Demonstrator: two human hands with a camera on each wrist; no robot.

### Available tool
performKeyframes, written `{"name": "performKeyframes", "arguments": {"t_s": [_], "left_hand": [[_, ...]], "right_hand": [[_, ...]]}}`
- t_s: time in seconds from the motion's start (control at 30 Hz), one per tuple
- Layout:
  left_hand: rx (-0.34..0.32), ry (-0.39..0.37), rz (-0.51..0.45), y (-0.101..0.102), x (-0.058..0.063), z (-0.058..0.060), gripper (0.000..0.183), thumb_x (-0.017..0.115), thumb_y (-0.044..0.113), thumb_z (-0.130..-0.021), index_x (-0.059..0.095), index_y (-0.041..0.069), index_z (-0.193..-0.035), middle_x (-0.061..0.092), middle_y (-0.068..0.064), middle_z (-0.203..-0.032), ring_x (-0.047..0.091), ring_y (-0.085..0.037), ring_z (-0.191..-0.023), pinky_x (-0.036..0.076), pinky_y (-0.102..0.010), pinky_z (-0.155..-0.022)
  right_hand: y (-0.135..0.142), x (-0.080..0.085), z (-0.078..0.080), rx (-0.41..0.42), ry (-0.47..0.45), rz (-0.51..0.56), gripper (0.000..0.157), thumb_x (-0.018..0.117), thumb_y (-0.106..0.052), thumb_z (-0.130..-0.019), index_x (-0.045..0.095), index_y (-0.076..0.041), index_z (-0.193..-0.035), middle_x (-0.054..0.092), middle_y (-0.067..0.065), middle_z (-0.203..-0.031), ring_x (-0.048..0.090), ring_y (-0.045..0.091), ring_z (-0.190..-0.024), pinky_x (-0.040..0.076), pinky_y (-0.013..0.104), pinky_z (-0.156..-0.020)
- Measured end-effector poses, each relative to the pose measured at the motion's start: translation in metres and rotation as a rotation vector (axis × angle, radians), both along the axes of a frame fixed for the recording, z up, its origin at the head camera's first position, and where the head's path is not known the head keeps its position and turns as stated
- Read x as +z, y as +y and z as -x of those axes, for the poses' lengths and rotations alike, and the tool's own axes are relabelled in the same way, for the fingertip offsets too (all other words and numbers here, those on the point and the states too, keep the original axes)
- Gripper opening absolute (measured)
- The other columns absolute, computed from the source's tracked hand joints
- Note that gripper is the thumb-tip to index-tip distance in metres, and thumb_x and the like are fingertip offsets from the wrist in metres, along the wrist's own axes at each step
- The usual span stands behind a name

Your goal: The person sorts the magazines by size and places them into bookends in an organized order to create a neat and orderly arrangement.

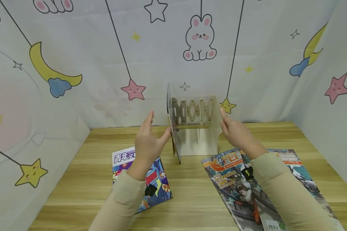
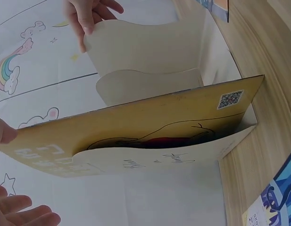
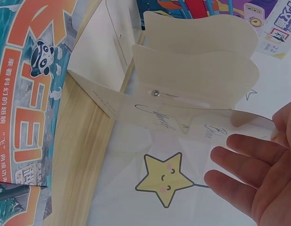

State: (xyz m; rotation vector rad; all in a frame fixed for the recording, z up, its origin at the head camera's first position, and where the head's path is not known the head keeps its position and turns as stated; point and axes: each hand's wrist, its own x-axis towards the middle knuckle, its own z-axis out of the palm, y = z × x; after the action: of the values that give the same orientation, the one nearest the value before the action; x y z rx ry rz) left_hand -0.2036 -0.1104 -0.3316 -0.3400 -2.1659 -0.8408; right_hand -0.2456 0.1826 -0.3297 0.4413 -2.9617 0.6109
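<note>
A cream expandable book rack (image 1: 195,144) stands on the table with thin upright dividers. In its leftmost slot a magazine (image 2: 183,113) with a yellowish back cover stands on edge, leaning slightly. My left hand (image 1: 148,141) is at the magazine's left side, thumb against its edge, the other fingers spread and apart from it in the left wrist view. With my right hand (image 1: 238,133) I pinch the upper edge of the rack's right end panel (image 3: 173,120), thumb on one face and fingers on the other.
A colourful magazine (image 1: 159,189) lies flat at left, partly under my left forearm. Two more magazines lie at right, one with FEI on its cover (image 1: 228,179) and another (image 1: 303,173) partly behind my right sleeve. A printed cloth (image 1: 167,48) hangs behind the wooden table (image 1: 188,199).
</note>
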Motion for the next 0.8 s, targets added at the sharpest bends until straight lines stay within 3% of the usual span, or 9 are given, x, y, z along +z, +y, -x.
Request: {"name": "performKeyframes", "arguments": {"t_s": [0.13,0.43,0.53,0.8], "left_hand": [[-0.007,0.019,0.003,-0.003,-0.002,0.0,0.074,0.074,0.03,-0.08,0.044,-0.006,-0.137,0.055,-0.024,-0.13,0.058,-0.036,-0.115,0.052,-0.044,-0.091],[-0.007,0.005,0.036,-0.009,-0.004,0.002,0.049,0.069,0.019,-0.083,0.057,-0.007,-0.123,0.062,-0.024,-0.121,0.06,-0.037,-0.112,0.051,-0.043,-0.094],[-0.005,-0.031,0.045,-0.013,-0.006,0.002,0.041,0.067,0.018,-0.085,0.061,-0.006,-0.118,0.062,-0.023,-0.121,0.059,-0.036,-0.114,0.05,-0.044,-0.095],[0.013,-0.217,0.114,-0.027,-0.011,0.004,0.038,0.062,0.022,-0.09,0.062,-0.001,-0.119,0.059,-0.02,-0.128,0.056,-0.035,-0.119,0.048,-0.047,-0.097]], "right_hand": [[0.0,0.001,-0.001,0.001,-0.001,0.005,0.057,0.028,-0.03,-0.105,0.003,-0.014,-0.153,0.061,0.019,-0.089,0.035,0.015,-0.04,0.035,0.031,-0.047],[0.001,0.001,-0.001,-0.009,-0.023,0.0,0.057,0.027,-0.031,-0.105,0.001,-0.016,-0.153,0.056,0.012,-0.075,0.036,0.015,-0.039,0.035,0.03,-0.046],[0.0,0.001,0.0,-0.011,-0.029,-0.001,0.057,0.026,-0.032,-0.105,0.0,-0.017,-0.153,0.058,0.013,-0.078,0.037,0.015,-0.04,0.035,0.031,-0.046],[0.0,-0.001,0.0,-0.014,-0.032,0.0,0.057,0.026,-0.033,-0.105,0.0,-0.017,-0.153,0.061,0.015,-0.084,0.037,0.015,-0.041,0.036,0.031,-0.047]]}}
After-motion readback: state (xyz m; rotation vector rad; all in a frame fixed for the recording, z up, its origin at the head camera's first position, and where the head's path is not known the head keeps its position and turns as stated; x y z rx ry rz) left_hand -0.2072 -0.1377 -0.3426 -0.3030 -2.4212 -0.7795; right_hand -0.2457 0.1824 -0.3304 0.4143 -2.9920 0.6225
